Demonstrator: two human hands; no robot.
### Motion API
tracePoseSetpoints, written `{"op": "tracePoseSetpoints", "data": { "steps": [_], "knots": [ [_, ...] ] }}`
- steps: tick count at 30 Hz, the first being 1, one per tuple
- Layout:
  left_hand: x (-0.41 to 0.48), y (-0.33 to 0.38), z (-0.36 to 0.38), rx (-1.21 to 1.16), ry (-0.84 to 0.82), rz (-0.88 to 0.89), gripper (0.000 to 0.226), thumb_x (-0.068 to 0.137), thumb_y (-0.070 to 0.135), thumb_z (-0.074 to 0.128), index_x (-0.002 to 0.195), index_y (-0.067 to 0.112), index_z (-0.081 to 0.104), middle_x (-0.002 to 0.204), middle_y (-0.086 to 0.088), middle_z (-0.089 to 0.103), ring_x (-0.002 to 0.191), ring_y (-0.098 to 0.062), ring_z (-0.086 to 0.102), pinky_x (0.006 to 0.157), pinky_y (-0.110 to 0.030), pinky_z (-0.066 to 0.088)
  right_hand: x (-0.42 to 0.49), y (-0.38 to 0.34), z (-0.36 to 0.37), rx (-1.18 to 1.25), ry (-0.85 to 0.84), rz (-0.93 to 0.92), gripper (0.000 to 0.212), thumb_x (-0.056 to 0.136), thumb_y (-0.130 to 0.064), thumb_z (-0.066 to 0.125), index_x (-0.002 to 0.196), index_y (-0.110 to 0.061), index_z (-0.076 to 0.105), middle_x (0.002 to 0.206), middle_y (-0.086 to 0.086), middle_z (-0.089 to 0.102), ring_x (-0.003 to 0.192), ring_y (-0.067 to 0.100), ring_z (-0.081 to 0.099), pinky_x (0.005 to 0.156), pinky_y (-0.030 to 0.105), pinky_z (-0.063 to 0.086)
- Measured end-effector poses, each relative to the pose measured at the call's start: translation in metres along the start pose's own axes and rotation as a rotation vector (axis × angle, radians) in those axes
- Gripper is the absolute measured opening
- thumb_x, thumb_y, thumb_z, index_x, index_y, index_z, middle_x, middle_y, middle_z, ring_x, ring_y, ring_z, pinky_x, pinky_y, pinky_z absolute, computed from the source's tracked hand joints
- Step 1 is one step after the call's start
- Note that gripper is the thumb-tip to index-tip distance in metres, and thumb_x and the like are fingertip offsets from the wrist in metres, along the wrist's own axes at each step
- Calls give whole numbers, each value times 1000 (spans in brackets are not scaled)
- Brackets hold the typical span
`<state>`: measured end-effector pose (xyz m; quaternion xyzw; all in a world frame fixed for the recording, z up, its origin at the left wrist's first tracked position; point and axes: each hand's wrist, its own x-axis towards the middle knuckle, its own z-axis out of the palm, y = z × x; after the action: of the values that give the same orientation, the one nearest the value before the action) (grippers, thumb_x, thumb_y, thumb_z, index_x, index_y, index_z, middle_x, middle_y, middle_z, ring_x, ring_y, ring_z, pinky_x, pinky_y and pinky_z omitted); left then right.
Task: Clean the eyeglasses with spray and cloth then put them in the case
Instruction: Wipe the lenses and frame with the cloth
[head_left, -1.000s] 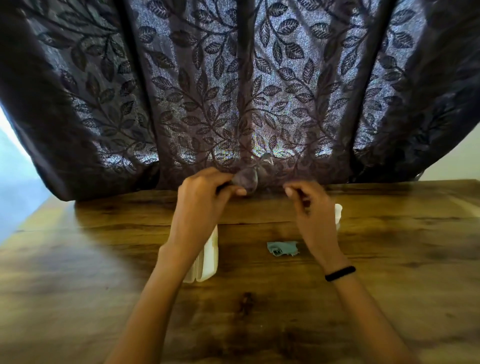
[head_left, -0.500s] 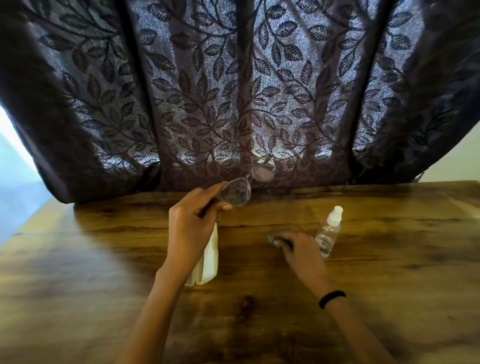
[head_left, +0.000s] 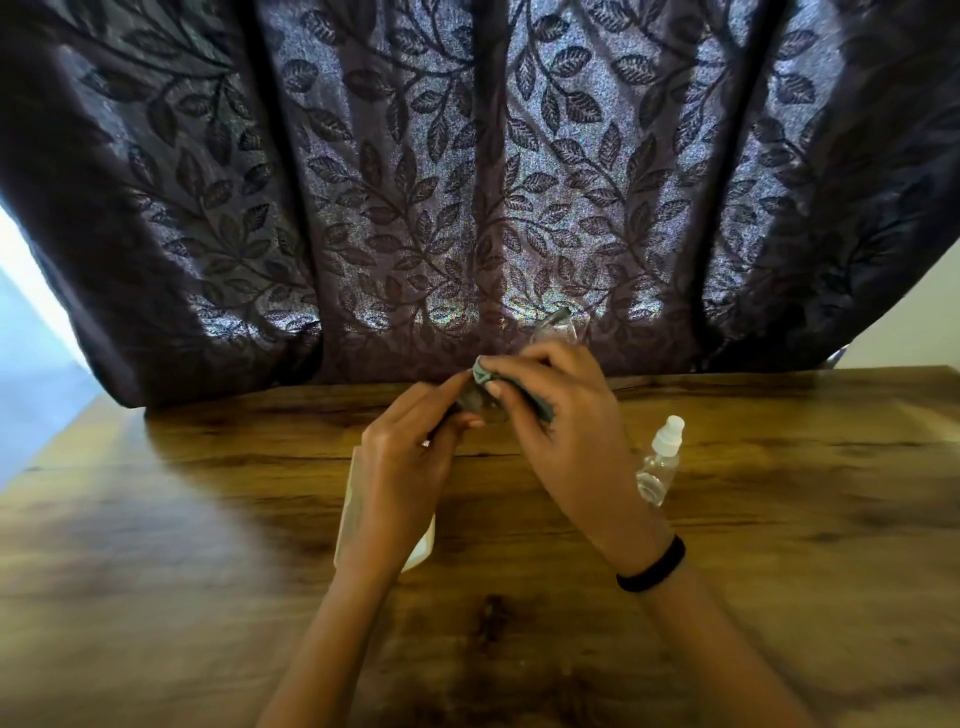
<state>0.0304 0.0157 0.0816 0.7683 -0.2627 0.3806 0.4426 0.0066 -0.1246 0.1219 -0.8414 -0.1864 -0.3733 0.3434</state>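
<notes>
Clear-lensed eyeglasses (head_left: 556, 327) held above brown wood-grain counter (head_left: 208, 545), w/ left hand (head_left: 402, 467) fingers pinched on near end. Right hand (head_left: 566, 426) fingers clamped on small grey-green cloth (head_left: 485, 382) wrapped round one lens. Clear plastic spray bottle w/ white cap (head_left: 660, 462) upright just right of hands; pale case (head_left: 423, 545) mostly hidden under left wrist.

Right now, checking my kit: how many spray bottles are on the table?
1. The spray bottle stands upright on the wooden table, just beyond the right hand. Another could be hidden behind the hands.
</notes>
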Motion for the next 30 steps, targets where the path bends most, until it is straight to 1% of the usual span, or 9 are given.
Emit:
{"op": "tracePoseSetpoints", "data": {
  "steps": [2,4,10,13,18,21,24,26,30],
  "knots": [
    [-1,-1,0,-9,33,0,32,82,14,60,113,18,60,76,9,55,64,-6,52,56,-21,44,-6,-4,4,4,-17,-56,22,86,-12,59,106,-11,67,92,7,61,88,20,55,75,24,45],
    [-1,-3,-1,1,51,12,38,80,4,64,115,18,60,77,7,57,65,-6,52,58,-17,44,-10,-5,6,-10,-45,-104,23,85,-8,60,106,-12,67,92,7,61,87,20,54,72,23,45],
    [1,0,0,0,85,34,39,76,-2,65,112,11,57,82,5,58,76,13,54,68,-4,42,-5,10,-3,-54,27,-28,22,83,-5,62,103,-11,69,90,8,61,86,24,54,71,23,42],
    [1,2,1,-3,95,34,42,75,-8,66,112,11,58,82,5,59,76,11,54,67,-5,43,1,14,-4,-14,65,26,21,84,-7,63,103,-10,69,89,9,59,86,24,54,73,22,42],
    [3,8,1,-4,90,12,31,83,14,58,113,18,60,77,7,58,64,-9,53,54,-30,46,-8,-1,5,49,11,-119,23,85,-6,58,105,-11,68,92,8,60,87,23,54,74,26,46],
    [3,11,-1,4,79,30,30,83,15,58,112,14,58,77,0,62,66,-7,54,55,-26,47,-6,3,2,-5,23,-104,25,83,-2,61,105,-12,68,93,8,61,88,25,55,73,28,46],
    [4,11,0,21,79,33,30,82,11,60,112,9,58,78,4,59,69,1,52,61,-11,45,0,11,-3,-36,83,-11,24,82,0,63,103,-10,68,91,10,61,88,26,55,73,26,44],
    [3,10,2,14,83,33,31,80,5,63,111,7,59,79,4,59,70,4,51,64,-5,42,-1,9,-2,-30,76,-14,24,82,1,62,102,-9,68,91,10,61,87,25,54,73,26,43],
    [2,10,2,-18,102,0,31,82,12,58,113,13,56,78,4,58,66,-2,51,59,-12,43,-10,-1,5,-30,-1,-136,28,82,1,57,105,-12,66,93,8,60,89,19,50,74,18,40]
  ]
}}
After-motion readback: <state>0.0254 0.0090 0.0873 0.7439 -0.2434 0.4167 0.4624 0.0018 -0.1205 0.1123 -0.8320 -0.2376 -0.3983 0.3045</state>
